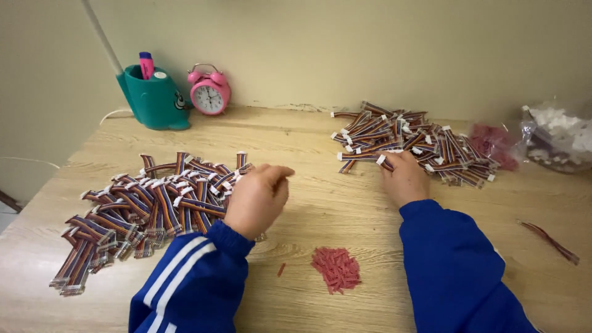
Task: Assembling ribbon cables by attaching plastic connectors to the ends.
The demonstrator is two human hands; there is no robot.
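Nearest us, our blue sleeves with white stripes [185,280] frame a small heap of red pieces [336,269] on the wooden table [308,132]. Our left hand [257,198] hangs curled, fingertips pinched together, beside the left pile of multicoloured ribbon cables [139,206]; whether it grips anything we cannot tell. Our right hand [404,179] rests on the near edge of the right cable pile [413,142], fingers closed on one cable [361,158]. A pink alarm clock [209,90] stands by the wall

Your right hand's [404,179] fingertips buried in the cable pile [413,143], clear bag [558,137] cut off at right.
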